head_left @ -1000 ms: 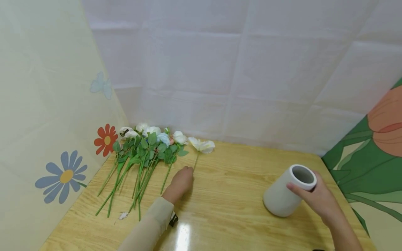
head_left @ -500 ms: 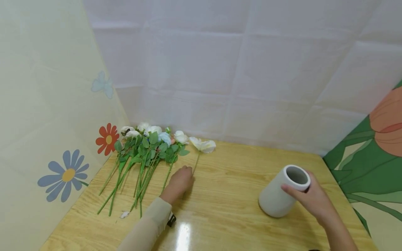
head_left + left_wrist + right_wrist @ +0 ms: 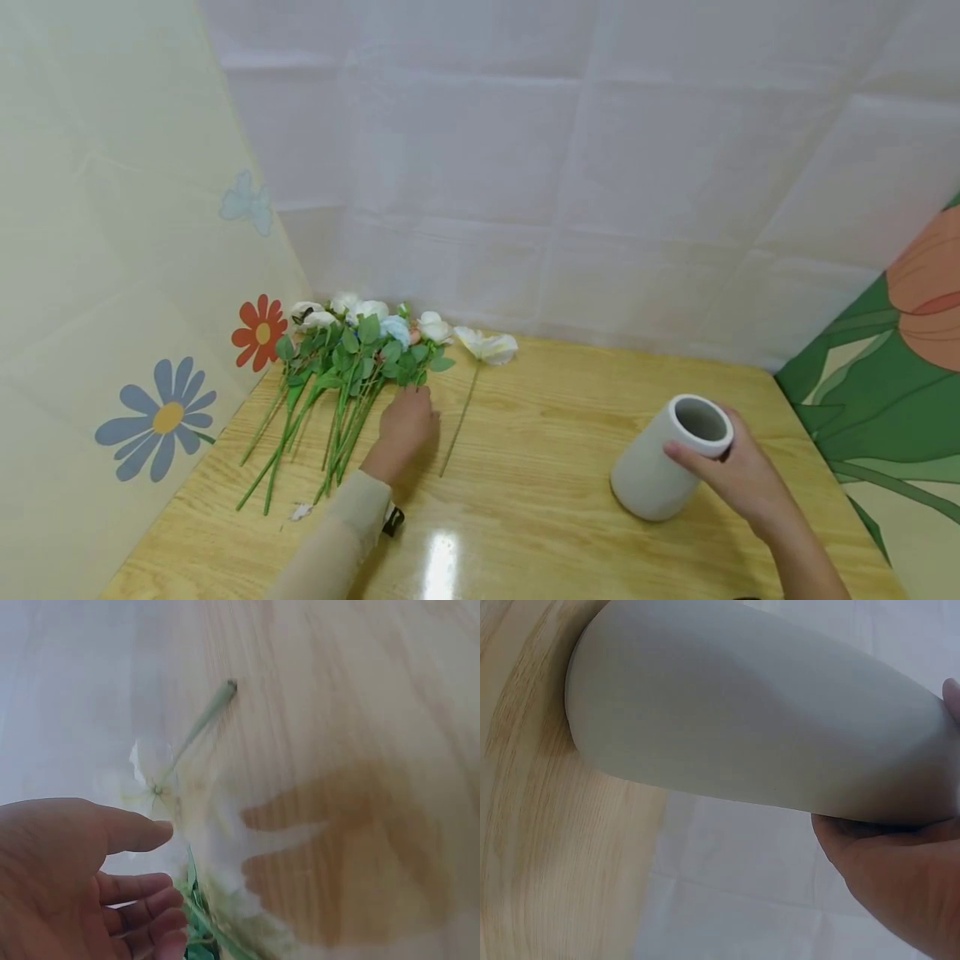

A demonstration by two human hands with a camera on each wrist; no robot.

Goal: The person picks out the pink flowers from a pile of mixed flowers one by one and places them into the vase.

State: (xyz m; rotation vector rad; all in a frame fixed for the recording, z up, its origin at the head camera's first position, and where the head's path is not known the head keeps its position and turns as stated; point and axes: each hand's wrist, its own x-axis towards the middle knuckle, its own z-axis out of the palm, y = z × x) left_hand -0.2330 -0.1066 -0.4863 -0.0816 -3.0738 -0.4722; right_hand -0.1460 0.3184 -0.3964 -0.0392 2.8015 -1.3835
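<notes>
My left hand (image 3: 408, 423) is over the table at the right side of a pile of artificial flowers (image 3: 360, 354), its fingertips by the lower leaves. In the left wrist view the thumb and the loosely bent fingers (image 3: 142, 907) stand apart with nothing between them. To the right of this hand a single white flower (image 3: 487, 346) lies by itself, its thin stem pointing toward me. My right hand (image 3: 750, 479) grips a white vase (image 3: 652, 475) near its rim, thumb in front. The vase's base is at the tabletop, its mouth tipped toward the right hand; the other fingers are mostly hidden behind it.
The wooden table (image 3: 555, 433) meets a white cloth backdrop (image 3: 465, 167) at the far edge. Printed panels stand at both sides. A small white scrap (image 3: 301, 511) lies below the stems of the pile.
My left hand has moved left from the single white flower's stem to the pile, leaving that flower on the table. My right hand has shifted the vase slightly left.
</notes>
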